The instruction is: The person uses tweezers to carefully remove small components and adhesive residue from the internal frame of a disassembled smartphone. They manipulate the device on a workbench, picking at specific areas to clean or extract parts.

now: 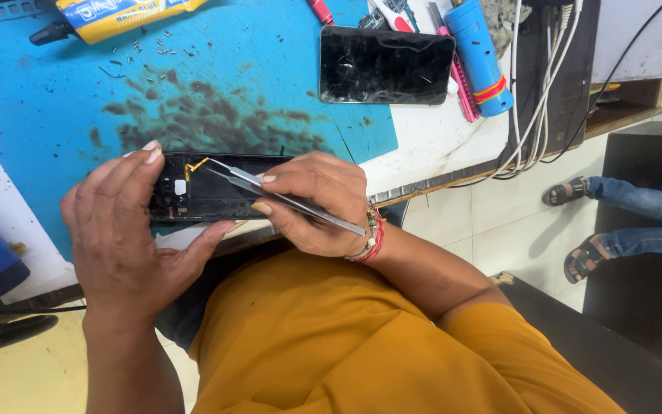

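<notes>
An opened black phone body (212, 192) lies at the near edge of a blue work mat (270, 84), its inner parts and an orange flex strip showing. My left hand (128, 230) clasps its left end, fingers curled over the top edge and thumb under it. My right hand (312, 203) pinches metal tweezers (270, 192), whose tips reach into the phone's inside near the orange strip. Much of the phone's right end is hidden under my right hand.
A detached black phone screen (385, 65) rests at the mat's far right. A yellow glue tube (116, 15), a blue cylinder tool (480, 54), screwdrivers, tiny scattered screws and white cables (534, 115) are around. Another person's sandalled feet (576, 222) are at the right, on the floor.
</notes>
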